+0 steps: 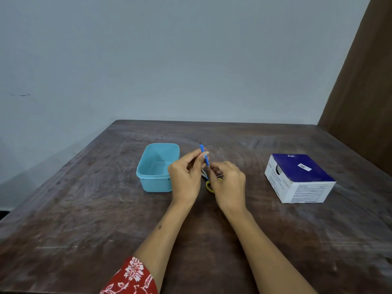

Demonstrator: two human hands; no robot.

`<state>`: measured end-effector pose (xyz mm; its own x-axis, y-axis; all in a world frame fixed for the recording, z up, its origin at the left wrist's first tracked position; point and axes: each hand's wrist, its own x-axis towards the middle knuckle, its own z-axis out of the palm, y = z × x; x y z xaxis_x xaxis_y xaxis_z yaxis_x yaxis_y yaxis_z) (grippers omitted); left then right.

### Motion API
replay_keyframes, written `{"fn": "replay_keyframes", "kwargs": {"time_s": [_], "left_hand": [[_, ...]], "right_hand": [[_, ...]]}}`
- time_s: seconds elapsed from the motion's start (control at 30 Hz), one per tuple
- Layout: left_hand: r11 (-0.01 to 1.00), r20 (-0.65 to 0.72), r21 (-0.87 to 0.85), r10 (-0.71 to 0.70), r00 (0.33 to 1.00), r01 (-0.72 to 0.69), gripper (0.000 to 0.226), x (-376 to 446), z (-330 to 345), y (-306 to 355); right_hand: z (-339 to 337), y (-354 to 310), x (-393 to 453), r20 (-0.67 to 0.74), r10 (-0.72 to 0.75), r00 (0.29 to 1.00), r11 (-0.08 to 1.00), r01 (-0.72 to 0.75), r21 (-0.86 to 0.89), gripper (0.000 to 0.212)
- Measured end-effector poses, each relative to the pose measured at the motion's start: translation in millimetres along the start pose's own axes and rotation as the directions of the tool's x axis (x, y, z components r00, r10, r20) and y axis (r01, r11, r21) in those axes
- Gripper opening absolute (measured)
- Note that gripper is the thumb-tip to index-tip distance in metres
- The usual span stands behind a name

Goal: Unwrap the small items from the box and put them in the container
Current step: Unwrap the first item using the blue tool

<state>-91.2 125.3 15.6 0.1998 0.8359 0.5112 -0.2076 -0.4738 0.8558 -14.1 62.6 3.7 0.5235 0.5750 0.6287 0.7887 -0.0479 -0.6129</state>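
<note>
A small blue wrapped item [204, 154] stands edge-on above the table's middle. My left hand [185, 177] pinches its upper part and my right hand [229, 183] pinches its lower end. Both hands hover just right of the light blue open container [148, 177], whose inside looks bare. The blue and white cardboard box [297, 179] sits far to the right, with a round opening in its left side. Yellow-handled scissors [210, 186] lie on the table under my hands, mostly hidden.
The dark wooden table [84, 209] reaches to a pale wall at the back. A brown panel [364, 92] rises at the right behind the box. A red patterned sleeve [131, 276] shows at the bottom edge.
</note>
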Motion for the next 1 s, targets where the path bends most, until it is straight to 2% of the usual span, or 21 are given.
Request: {"fn": "replay_keyframes", "kwargs": {"time_s": [0.1,0.23,0.37,0.53,0.63,0.77,0.9,1.0], "left_hand": [[1.000,-0.006,-0.001,0.003,1.000,-0.003,0.020,1,-1,-1],[1.000,-0.001,-0.012,-0.008,1.000,0.008,0.019,0,0,2],[1.000,-0.008,0.008,0.004,1.000,-0.004,0.019,1,0,2],[1.000,0.003,-0.018,-0.013,1.000,0.013,0.019,0,0,5],[0.999,0.010,0.037,0.018,1.000,-0.018,0.017,0,0,6],[1.000,0.028,0.026,-0.006,1.000,0.006,0.016,0,0,7],[0.990,0.060,0.134,0.042,0.997,-0.050,0.018,-1,1,9],[0.990,0.076,0.131,0.042,0.996,-0.052,0.025,-2,2,11]], "right_hand": [[0,1,0,0.023,0.024,0.999,1.000,-0.024,-0.007,0.008],[-1,-1,1,-0.022,-0.019,1.000,1.000,0.019,0.000,0.010],[1,3,0,0.078,0.068,0.995,0.997,-0.066,-0.030,0.007],[-3,-2,0,-0.025,-0.027,0.999,0.999,0.028,0.038,0.008],[-3,-1,0,0.010,0.008,1.000,0.998,-0.009,0.058,0.006],[-3,-2,1,-0.080,-0.039,0.996,0.996,0.045,0.076,0.010],[-1,3,1,0.021,0.066,0.998,0.994,-0.068,0.083,0.002],[-2,5,3,-0.012,0.134,0.991,0.980,-0.130,0.148,0.006]]}}
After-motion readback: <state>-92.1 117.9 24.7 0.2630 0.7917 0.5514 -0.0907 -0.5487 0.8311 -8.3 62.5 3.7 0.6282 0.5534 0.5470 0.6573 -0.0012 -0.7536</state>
